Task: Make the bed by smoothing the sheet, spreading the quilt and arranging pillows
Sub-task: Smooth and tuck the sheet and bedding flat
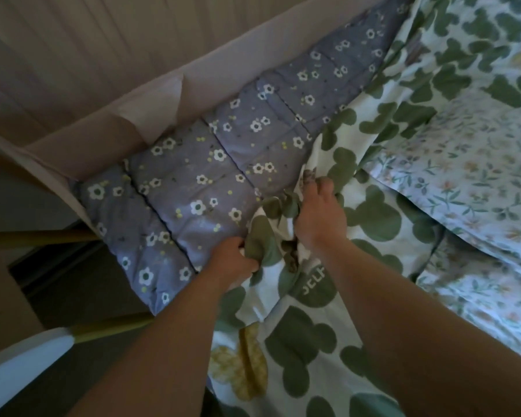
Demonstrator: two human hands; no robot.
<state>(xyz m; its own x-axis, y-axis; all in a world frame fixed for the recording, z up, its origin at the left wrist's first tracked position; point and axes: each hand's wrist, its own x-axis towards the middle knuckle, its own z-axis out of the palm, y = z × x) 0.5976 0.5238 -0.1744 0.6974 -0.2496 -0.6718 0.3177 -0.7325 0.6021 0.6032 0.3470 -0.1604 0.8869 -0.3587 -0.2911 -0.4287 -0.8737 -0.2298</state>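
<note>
Left of my fingers, the purple flowered pad point(193, 176) runs along the bed rail point(103, 136). My left hand point(233, 260) sits at the pad's near edge, its fingers point(251, 267) clenched on a bunched edge of the green-and-white quilt point(373, 224). Just beyond it, to the right, my right hand point(316, 212) grips the same bunch, fingers curled into the folds. From both grips the quilt spreads toward me and off to the right. Well right of my right fingers, a floral pillow point(469, 164) lies with its edge against the quilt.
</note>
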